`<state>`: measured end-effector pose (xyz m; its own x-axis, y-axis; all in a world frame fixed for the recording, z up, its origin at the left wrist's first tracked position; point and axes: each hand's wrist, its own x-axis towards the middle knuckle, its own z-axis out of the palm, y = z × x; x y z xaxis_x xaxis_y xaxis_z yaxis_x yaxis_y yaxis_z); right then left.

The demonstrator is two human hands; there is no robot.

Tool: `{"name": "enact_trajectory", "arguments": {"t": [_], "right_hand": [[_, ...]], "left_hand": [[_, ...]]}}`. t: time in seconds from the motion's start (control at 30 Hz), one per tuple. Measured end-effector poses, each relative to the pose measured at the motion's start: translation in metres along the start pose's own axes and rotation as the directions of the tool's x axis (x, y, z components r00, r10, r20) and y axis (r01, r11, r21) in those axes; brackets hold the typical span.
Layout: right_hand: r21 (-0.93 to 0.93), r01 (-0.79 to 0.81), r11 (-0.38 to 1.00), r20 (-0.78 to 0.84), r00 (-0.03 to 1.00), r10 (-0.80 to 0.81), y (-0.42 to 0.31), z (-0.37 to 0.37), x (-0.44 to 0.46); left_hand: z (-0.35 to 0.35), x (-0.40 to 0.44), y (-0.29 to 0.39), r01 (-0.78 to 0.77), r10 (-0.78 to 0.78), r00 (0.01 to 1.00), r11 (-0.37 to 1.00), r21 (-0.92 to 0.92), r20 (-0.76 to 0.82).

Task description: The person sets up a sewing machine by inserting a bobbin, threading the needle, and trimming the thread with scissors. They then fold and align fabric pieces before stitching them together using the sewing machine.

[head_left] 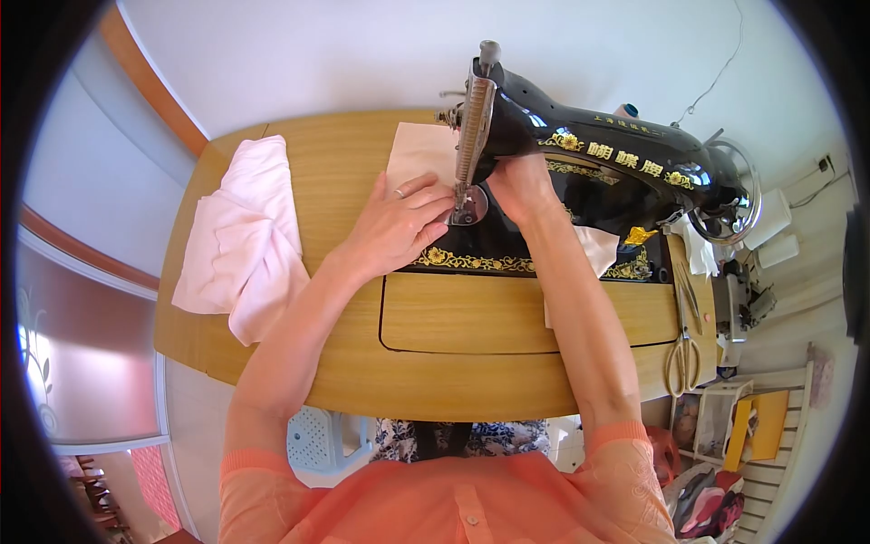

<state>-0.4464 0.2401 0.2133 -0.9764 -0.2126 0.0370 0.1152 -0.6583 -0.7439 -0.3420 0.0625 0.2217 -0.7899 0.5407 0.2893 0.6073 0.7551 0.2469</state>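
A black sewing machine (580, 136) with gold decoration stands on the wooden table. Pale pink fabric (421, 145) lies to the left of its needle area and reaches behind the head. My left hand (399, 222), a ring on one finger, rests with fingers stretched out at the fabric's front edge, just left of the presser foot. My right hand (524, 189) reaches under the machine's arm, right of the needle. Its fingers are hidden behind the machine head, so what they touch does not show. A second pale piece of cloth (595, 247) lies partly under my right forearm.
A pile of folded pink fabric (240, 240) lies at the table's left. Scissors (682, 363) and a slim pointed metal tool (693, 295) are at the right edge. The handwheel (739, 195) stands at the machine's right end. A blue plastic stool (317, 440) is below the table.
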Motion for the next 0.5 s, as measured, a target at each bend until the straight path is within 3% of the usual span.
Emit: {"name": "enact_trajectory", "arguments": {"t": [0.5], "right_hand": [[-0.098,-0.008,0.995,0.005,1.0,0.009,0.006,-0.01,0.006]], "left_hand": [[-0.006,0.002,0.003,0.034,-0.032,0.997,0.999,-0.035,0.075]]}}
